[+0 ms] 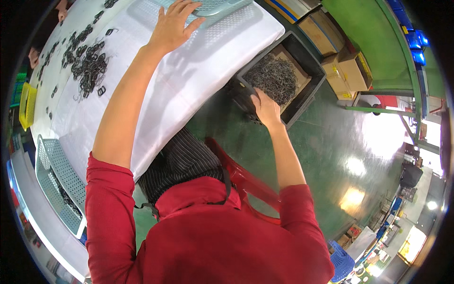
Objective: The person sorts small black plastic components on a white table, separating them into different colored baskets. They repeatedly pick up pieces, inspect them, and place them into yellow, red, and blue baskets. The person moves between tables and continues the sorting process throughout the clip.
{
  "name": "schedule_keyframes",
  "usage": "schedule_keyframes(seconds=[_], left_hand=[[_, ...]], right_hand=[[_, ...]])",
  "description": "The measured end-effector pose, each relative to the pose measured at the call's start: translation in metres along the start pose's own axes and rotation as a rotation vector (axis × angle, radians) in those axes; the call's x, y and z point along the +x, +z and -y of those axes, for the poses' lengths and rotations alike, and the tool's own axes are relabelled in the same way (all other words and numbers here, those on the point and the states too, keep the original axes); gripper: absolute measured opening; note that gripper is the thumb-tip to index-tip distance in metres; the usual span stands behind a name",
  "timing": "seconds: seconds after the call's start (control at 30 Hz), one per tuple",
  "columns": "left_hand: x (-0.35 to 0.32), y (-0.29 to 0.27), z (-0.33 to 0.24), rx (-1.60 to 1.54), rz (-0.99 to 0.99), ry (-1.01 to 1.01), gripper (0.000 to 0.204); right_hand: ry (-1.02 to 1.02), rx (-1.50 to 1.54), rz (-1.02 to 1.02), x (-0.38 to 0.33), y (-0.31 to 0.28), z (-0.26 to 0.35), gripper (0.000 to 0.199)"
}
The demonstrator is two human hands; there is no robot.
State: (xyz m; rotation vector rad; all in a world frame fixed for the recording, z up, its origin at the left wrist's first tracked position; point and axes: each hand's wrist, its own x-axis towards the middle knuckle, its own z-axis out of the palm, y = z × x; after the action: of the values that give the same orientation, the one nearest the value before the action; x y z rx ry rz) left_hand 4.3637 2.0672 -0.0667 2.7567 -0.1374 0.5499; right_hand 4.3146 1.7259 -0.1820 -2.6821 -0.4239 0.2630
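My left hand [174, 27] reaches to the far side of the white-covered table, its fingers spread. The fingertips lie at the edge of a light blue perforated plastic basket [227, 8]; whether they touch it I cannot tell. My right hand [268, 110] is closed on the near rim of a black plastic crate [309, 94], which stands right of the table. Inside the crate lies a tangled heap of thin dark metal pieces [272, 78], with brown cardboard showing beside it. Small black loop-shaped pieces [90, 68] are scattered in a pile on the table, left of my left arm.
Another light blue basket [59, 182] with dark pieces inside stands at the table's left, near a yellow basket [28, 106]. Cardboard boxes [347, 71] are stacked beyond the crate. A red plastic chair [250, 184] is under me. Parts of other people's hands [34, 57] show at upper left.
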Motion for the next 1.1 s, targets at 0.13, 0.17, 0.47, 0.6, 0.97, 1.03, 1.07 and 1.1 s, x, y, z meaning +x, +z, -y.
schedule_keyframes(seconds=[0.13, 0.17, 0.47, 0.6, 0.97, 1.03, 1.07, 1.1], left_hand=[[-0.041, -0.014, 0.016, 0.000, -0.276, 0.055, 0.034], [-0.053, -0.015, 0.013, -0.047, -0.292, 0.037, 0.033], [-0.235, -0.070, 0.126, 0.077, -0.630, -0.530, 0.030], [-0.279, -0.080, 0.211, 0.275, -0.623, -0.804, 0.038], [-0.237, -0.106, 0.255, -0.169, -0.274, -0.572, 0.035], [-0.265, -0.101, 0.231, -0.239, -0.386, -0.678, 0.023], [-0.274, -0.105, 0.217, -0.310, -0.455, -0.748, 0.021], [-0.283, -0.112, 0.204, -0.380, -0.523, -0.818, 0.019]], right_hand=[[0.132, -0.073, 0.016, 0.015, 0.009, 0.026, 0.030], [0.093, -0.085, -0.016, 0.020, 0.011, 0.022, 0.028], [-0.746, 0.198, -0.485, 0.031, 0.032, 0.160, 0.024], [-0.961, 0.353, -0.146, 0.088, 0.086, 0.289, 0.037], [-1.203, 0.111, 0.513, 0.178, 0.151, 0.490, 0.095], [-1.325, 0.320, 0.516, 0.161, 0.159, 0.477, 0.075], [-1.234, 0.345, 0.471, 0.138, 0.144, 0.473, 0.054], [-1.168, 0.350, 0.476, 0.136, 0.142, 0.467, 0.049]])
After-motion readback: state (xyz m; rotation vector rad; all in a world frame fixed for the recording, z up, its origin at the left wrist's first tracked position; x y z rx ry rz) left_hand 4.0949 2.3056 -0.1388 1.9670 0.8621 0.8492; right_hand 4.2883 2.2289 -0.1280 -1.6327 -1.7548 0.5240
